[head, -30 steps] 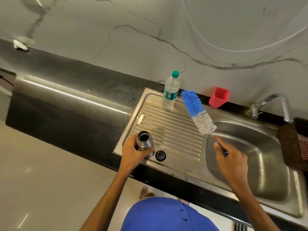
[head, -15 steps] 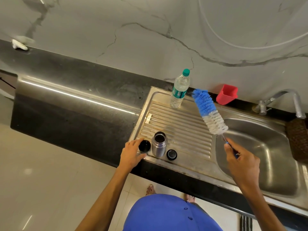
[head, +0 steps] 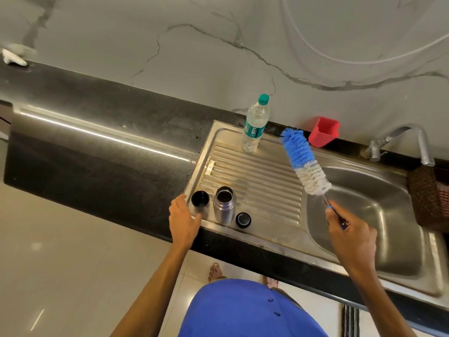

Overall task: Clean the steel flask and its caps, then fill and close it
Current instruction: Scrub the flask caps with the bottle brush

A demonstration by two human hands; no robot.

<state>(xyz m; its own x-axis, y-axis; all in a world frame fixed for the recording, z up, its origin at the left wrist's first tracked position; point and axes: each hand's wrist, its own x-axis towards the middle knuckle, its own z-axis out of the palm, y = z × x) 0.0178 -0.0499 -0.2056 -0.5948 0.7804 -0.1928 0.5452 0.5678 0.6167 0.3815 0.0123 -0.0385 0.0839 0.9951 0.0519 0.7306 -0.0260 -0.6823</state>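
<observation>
Steel flask [head: 224, 205] stood uncapped on ribbed drainboard [head: 255, 173], frame center, black counter [head: 97, 147] left, marble wall [head: 218, 57] above. L hand [head: 183, 221] lay relaxed, w/ nothing in it; R hand [head: 349, 233] gripped bottle brush [head: 305, 164].

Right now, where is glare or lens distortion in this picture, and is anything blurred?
Head view: a long bright glare streak lies on the dark counter; softer reflections shine on the sink basin. The wide lens bends the counter edge and tilts the wall. The flask, both caps and brush are sharp; no motion blur shows on either hand.
</observation>
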